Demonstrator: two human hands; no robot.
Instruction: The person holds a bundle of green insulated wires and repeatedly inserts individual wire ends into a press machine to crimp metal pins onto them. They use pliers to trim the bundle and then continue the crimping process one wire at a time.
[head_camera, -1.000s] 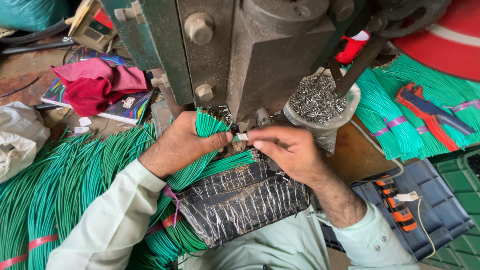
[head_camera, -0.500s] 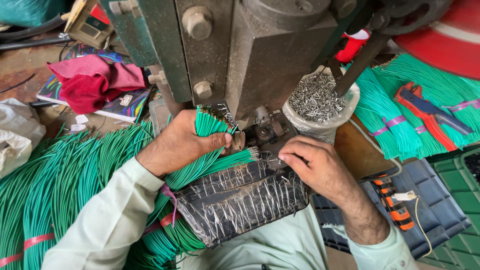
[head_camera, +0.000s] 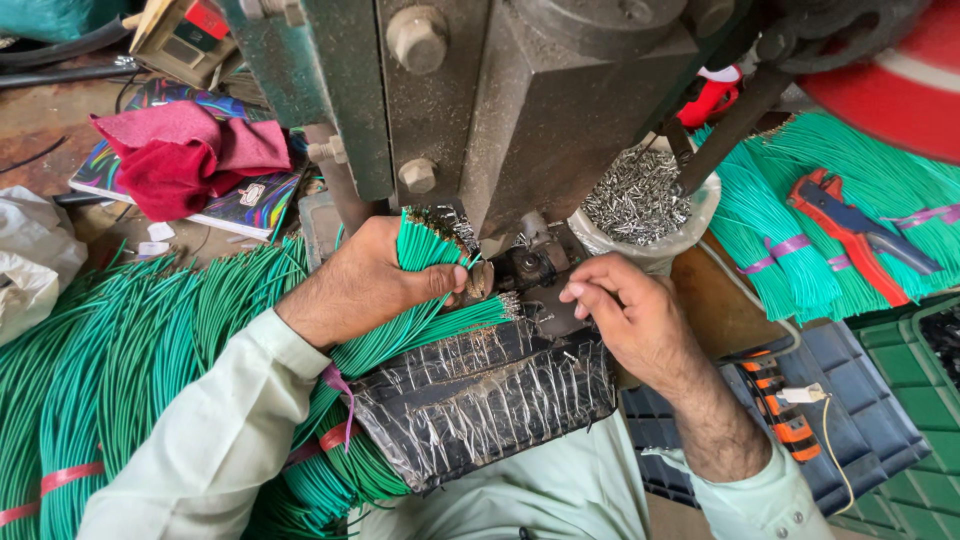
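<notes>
Wires (head_camera: 425, 250), green, bundled: clamped in left hand (head_camera: 365, 285), stripped ends beside press machine (head_camera: 520, 110). Right hand (head_camera: 625, 315): fingers loosely curled, holding nothing visible, just right of the wire ends. Cup of metal pins (head_camera: 640, 200): behind right hand. Foil-wrapped pad (head_camera: 480, 395): below both hands.

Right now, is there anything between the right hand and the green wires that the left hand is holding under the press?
Nothing visible blocks it. The right hand is apart from the green wires gripped by the left hand; only the press base lies in the gap, below both.
</notes>
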